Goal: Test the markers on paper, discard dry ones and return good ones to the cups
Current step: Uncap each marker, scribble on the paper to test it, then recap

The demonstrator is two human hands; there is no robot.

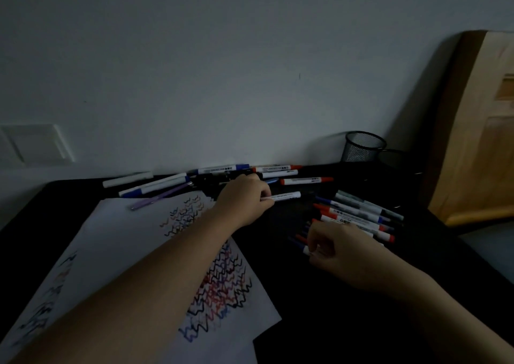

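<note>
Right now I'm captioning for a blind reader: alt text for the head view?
Left hand holds a white marker over a dark table; right hand grips another beside a marker pile, near scribbled paper and mesh cup.

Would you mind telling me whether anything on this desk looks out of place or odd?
Mainly the mesh cup by the wall: it appears to hold no markers, while the markers lie loose, one row along the wall and a heap beside the right hand. The paper lies askew.

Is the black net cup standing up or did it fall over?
Standing up. The black mesh cup sits upright by the wall, its round open rim facing up. No markers poke out above the rim.
</note>
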